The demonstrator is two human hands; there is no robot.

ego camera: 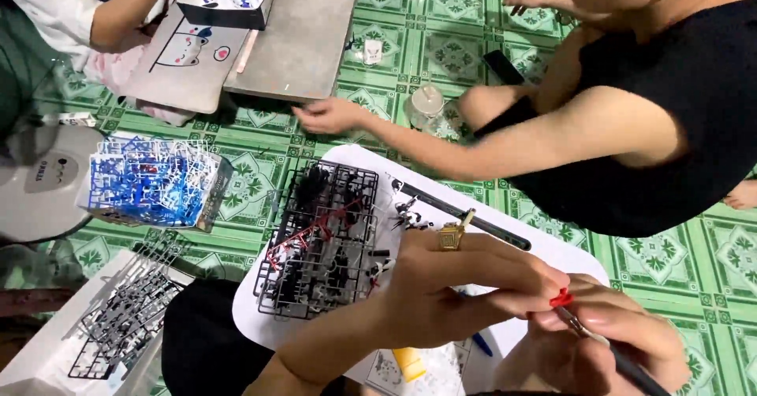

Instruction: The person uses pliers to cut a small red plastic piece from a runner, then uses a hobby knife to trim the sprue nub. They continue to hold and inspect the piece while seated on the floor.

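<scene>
The left hand (pixel 457 285) is reaching across from the lower middle, fingers closing in a pinch on a small red part (pixel 561 298) at its fingertips. A gold ring (pixel 452 237) is sitting on 1 of its fingers. The right hand (pixel 607 341) is curling shut around a thin dark tool (pixel 623 360), whose tip is meeting the red part right where both hands are touching, at the lower right above the white sheet (pixel 347 163).

On that sheet a black runner (pixel 319 242) with some red pieces is lying just left of the left hand, and a long black rod (pixel 465 213) is lying slantwise beyond it, with a few small dark bits (pixel 410 213) near its left end. A blue pen (pixel 481 343) is peeking out under the left wrist, beside a yellow piece (pixel 410 362).

To the left, a box of blue and white runners (pixel 154 183) is standing on the green tiled floor (pixel 710 254), and 1 grey runner (pixel 126 317) is resting on a white tray (pixel 39 349) at the lower left.

Another person in a black shirt (pixel 678 112) is sitting at the right, stretching a hand (pixel 331 116) towards a grey board (pixel 303 29). A clear jar (pixel 427 104) is standing by that arm. A third person's arm (pixel 126 9) is showing at the top left.
</scene>
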